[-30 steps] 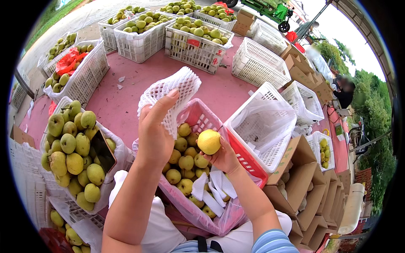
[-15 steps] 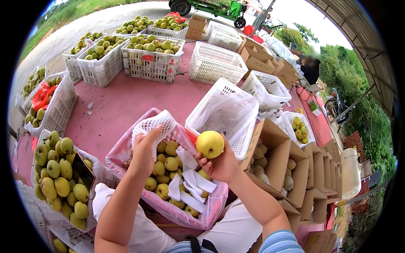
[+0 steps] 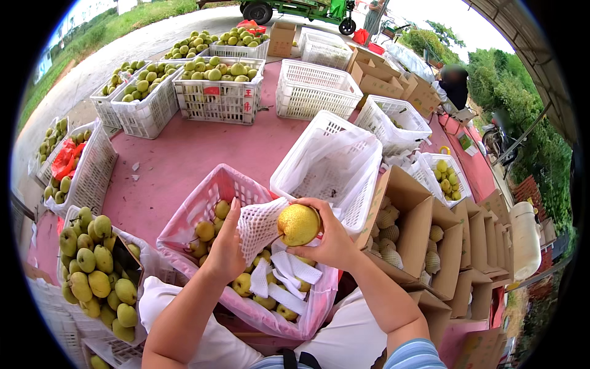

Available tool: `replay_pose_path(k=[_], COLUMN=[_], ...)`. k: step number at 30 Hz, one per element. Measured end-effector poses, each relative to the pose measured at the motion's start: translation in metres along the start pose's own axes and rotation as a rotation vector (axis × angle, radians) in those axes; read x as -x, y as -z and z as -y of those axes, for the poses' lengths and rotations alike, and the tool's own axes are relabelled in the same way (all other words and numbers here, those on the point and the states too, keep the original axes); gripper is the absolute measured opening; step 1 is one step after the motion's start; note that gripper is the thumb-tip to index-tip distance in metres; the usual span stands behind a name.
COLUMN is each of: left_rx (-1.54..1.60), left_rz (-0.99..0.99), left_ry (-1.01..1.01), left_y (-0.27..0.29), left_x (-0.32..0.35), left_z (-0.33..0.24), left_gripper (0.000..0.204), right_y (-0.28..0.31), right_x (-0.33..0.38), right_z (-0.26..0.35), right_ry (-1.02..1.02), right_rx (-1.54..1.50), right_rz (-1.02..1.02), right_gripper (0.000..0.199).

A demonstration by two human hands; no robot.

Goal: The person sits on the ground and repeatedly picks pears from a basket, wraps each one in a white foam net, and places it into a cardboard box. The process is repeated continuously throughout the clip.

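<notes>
My left hand [image 3: 226, 251] is closed on a white foam net sleeve [image 3: 259, 229], which it holds with the opening toward the pear. In my right hand [image 3: 330, 241] is a yellow pear [image 3: 298, 224], its stem pointing left toward the sleeve. Pear and sleeve meet, or nearly so, above a pink-lined crate [image 3: 184, 238] between my knees. More pears [image 3: 265, 301] lie in that crate, with several flat white foam sleeves [image 3: 294, 270] on top of them.
A crate of greenish pears [image 3: 98, 277] stands at my left. Ahead is a white crate with plastic lining [image 3: 332, 154]. Open cardboard boxes [image 3: 402, 227], some with sleeved pears, line my right. More pear crates [image 3: 218, 92] stand farther back. A person [image 3: 453, 89] sits at the far right.
My hands have come together: the sleeve has moved down and right, the pear slightly left and down. The pear has turned so its stem faces the sleeve. The view has shifted slightly.
</notes>
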State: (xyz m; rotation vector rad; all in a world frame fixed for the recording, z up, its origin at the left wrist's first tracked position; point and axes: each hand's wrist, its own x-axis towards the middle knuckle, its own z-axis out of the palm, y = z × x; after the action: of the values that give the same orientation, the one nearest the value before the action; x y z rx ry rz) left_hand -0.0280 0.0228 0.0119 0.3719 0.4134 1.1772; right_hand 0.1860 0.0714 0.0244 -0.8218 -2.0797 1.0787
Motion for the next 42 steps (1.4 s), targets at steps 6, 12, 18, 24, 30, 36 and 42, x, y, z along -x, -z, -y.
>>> replay_pose_path(k=[6, 12, 18, 24, 30, 36, 42], left_rx=[-0.313, -0.563, -0.255, -0.268, -0.389, -0.537, -0.634], left_rz=[0.132, 0.05, 0.295, 0.514, 0.455, 0.442, 0.387], left_ry=[-0.086, -0.001, 0.014, -0.005, -0.041, -0.081, -0.116], left_y=[0.003, 0.014, 0.027, 0.029, 0.006, -0.009, -0.005], left_x=[-0.005, -0.007, -0.006, -0.005, -0.007, -0.009, -0.01], left_z=[0.019, 0.028, 0.024, 0.021, 0.011, -0.006, -0.011], left_gripper=[0.057, 0.057, 0.099, 0.119, 0.09, 0.081, 0.078], right_y=[0.001, -0.005, 0.009, 0.008, 0.013, 0.017, 0.019], right_x=[0.003, 0.012, 0.012, 0.02, 0.033, 0.035, 0.033], right_z=[0.012, 0.019, 0.028, 0.022, 0.056, 0.055, 0.056], right_ry=[0.135, 0.208, 0.161, -0.006, 0.347, 0.424, 0.314], right_rx=[0.253, 0.26, 0.081, -0.49, 0.133, 0.264, 0.243], right_rz=[-0.033, -0.13, -0.367, -0.412, -0.307, -0.268, -0.134], right_gripper=[0.085, 0.069, 0.036, 0.019, 0.028, 0.037, 0.042])
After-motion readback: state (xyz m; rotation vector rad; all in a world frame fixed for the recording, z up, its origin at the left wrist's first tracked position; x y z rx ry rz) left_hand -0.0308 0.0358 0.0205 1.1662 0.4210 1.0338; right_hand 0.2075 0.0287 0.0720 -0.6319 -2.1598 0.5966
